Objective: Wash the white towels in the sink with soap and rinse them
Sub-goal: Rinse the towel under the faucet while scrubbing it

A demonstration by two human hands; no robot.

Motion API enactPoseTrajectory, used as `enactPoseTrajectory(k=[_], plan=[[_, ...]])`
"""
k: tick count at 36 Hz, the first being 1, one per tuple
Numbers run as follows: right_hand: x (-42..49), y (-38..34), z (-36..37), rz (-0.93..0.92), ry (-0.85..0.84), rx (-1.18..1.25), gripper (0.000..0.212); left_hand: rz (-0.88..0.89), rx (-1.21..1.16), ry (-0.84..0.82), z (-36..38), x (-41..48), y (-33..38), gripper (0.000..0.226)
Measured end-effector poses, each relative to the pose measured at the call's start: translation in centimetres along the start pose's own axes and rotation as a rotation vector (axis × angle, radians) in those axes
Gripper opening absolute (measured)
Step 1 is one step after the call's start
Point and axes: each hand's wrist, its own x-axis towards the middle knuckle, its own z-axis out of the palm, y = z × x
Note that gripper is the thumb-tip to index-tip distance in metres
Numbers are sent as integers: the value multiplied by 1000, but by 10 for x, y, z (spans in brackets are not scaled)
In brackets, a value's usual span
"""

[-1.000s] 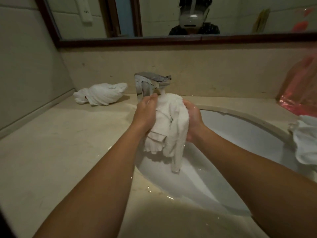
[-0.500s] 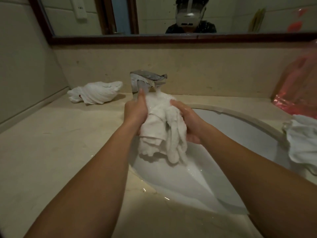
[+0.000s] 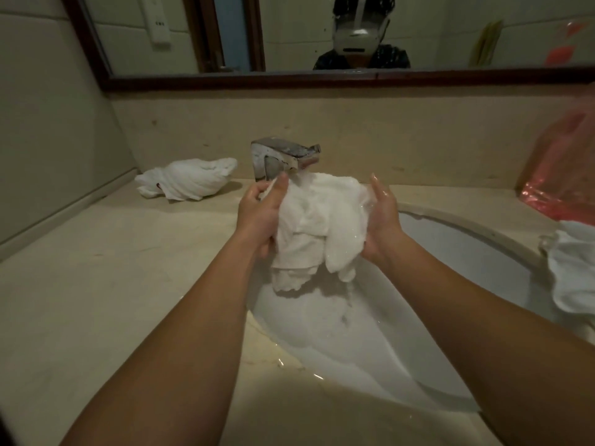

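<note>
White terry cloth, soaked and bunched, hangs between both hands: the towel [image 3: 317,226] is held up over the back of the sink [image 3: 467,252], right under the spout of the chrome faucet [image 3: 285,156], presumably so running water passes through it and drips into the basin rather than onto the counter [image 3: 96,300]. The left hand [image 3: 260,214] grips one side of the bundle, fingers curled round a fold near the spout; the right hand [image 3: 383,217] presses its wet palm and straight fingers against the other side, cradling rather than clutching. Loose ends dangle toward the bowl. I judge this to be rinsing or working the cloth through. A second towel [image 3: 186,180] lies rolled near the counter's back left corner, well apart, and another white cloth [image 3: 573,268] sits at the sink's right rim, perhaps awaiting its turn. A pink plastic bag [image 3: 560,175] stands at the counter's back right edge.
</note>
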Motion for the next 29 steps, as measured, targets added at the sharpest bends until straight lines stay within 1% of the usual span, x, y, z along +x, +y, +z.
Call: enactPoseTrajectory(k=[1,2,3,4,5,7,8,10,11,14,16,18,19,21,22,23,24,27,29], plan=[[-1,-3,-1,8,-39,5,59,5,1,-3,1,1,-1,49],[-3,-4,-1,14,-77,-28,55,3,-2,-5,3,1,-2,51],[-4,-4,0,21,-100,-93,43,1,-10,-2,4,1,-3,52],[-5,-2,0,35,-93,-163,31,-9,-13,4,5,0,-3,52],[-6,1,2,51,-49,-234,27,-16,-26,9,7,0,-3,51],[-3,6,1,38,67,-362,31,-30,-78,13,6,3,-4,51],[-2,7,1,16,101,-415,29,-42,-109,17,5,2,-2,50],[-3,7,2,-12,105,-457,17,-62,-149,43,4,2,0,48],[-3,7,3,-14,78,-433,16,-68,-159,50,4,2,0,48],[-2,11,4,-26,-49,-330,24,-54,-123,54,6,0,0,45],[0,12,1,-27,-77,-357,27,-37,-83,58,8,-1,1,45],[2,9,-2,-31,-67,-360,32,-32,-35,56,11,-3,1,52],[4,6,-3,-37,-40,-338,33,-43,-5,45,12,-4,1,62],[8,2,-3,-36,-5,-286,36,-107,56,-6,12,-5,-1,94],[10,0,-2,-25,-17,-258,40,-133,83,-34,12,-3,-5,108],[12,-1,-3,-12,-38,-223,45,-149,102,-59,12,-2,-8,113],[12,-1,-3,-2,-48,-193,49,-159,111,-79,13,-5,-7,110],[16,-1,-7,-7,-26,-173,68,-184,99,-108,19,-15,-2,85],[17,1,-8,-6,-21,-172,82,-226,92,-150,20,-18,-2,85]])
